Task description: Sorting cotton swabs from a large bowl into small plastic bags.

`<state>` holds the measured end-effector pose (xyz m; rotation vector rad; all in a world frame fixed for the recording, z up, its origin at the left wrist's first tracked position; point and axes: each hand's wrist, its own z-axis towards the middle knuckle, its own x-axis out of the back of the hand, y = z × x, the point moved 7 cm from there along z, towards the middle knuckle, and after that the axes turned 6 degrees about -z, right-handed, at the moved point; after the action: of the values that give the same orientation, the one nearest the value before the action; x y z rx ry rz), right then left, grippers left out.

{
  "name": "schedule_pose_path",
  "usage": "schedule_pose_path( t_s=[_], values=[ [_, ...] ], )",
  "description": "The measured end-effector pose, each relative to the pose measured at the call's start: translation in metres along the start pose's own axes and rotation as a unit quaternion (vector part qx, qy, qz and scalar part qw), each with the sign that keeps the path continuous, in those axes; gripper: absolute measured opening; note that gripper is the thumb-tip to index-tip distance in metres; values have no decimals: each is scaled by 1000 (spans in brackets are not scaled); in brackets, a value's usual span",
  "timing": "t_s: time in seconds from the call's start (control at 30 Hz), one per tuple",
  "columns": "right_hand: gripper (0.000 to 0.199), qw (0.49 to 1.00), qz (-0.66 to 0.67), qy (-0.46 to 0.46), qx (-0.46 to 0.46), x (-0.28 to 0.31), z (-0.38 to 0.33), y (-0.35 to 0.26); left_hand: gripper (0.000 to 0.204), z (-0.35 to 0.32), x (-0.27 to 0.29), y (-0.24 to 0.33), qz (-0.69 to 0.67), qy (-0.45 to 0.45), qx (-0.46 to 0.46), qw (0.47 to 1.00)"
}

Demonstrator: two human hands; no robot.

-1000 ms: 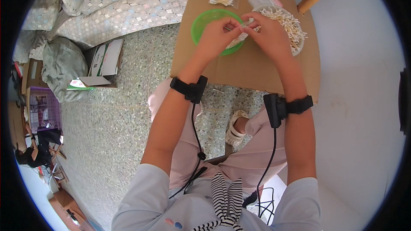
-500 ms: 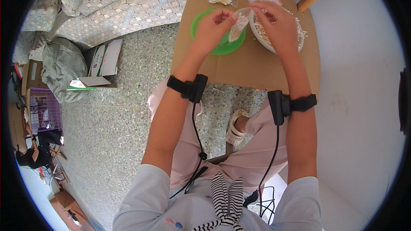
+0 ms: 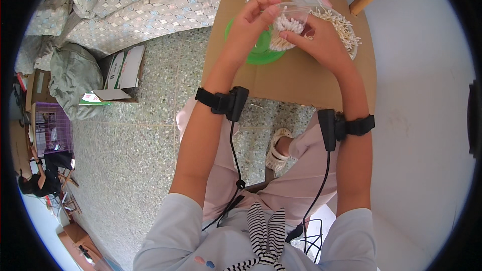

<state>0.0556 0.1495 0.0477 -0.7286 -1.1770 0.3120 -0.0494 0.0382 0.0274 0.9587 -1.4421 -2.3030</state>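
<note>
Grip: left hand [image 3: 249, 19] pinches clear bag of cotton swabs [image 3: 288, 26] at top corner; right hand [image 3: 316, 40] pinches its lower edge. Bag upright between hands, above green plate [image 3: 240, 52]; loose swab pile [image 3: 341, 25] just right of right hand on worktop [image 3: 291, 78].

Both my hands up at twelve o'clock over the cardboard tabletop [image 3: 296, 78]. Left hand [image 3: 253, 20] and right hand [image 3: 316, 40] pinch a clear bag of cotton swabs [image 3: 287, 27] above the green plate [image 3: 256, 55]. Loose swabs [image 3: 344, 25] piled at one o'clock.
</note>
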Motion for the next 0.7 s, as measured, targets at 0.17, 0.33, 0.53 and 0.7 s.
schedule_pose_path(
  t_s=[0.17, 0.33, 0.53, 0.7],
  values=[
    [50, 1000, -10, 7, -14, 1, -2, -6, 28, -1, 7, -9, 92, -41, 37, 994],
    [36, 993, 54, 82, 63, 10, -2, -19, 26, -1, 7, -6, 100, -47, 6, 994],
    [32, 995, 29, 93, 37, 18, 1, -9, 25, -1, 7, -9, 162, -41, 15, 986],
    [31, 994, 34, 91, 53, 16, -2, -13, 22, -5, -3, 10, 206, -44, -70, 975]
  ],
)
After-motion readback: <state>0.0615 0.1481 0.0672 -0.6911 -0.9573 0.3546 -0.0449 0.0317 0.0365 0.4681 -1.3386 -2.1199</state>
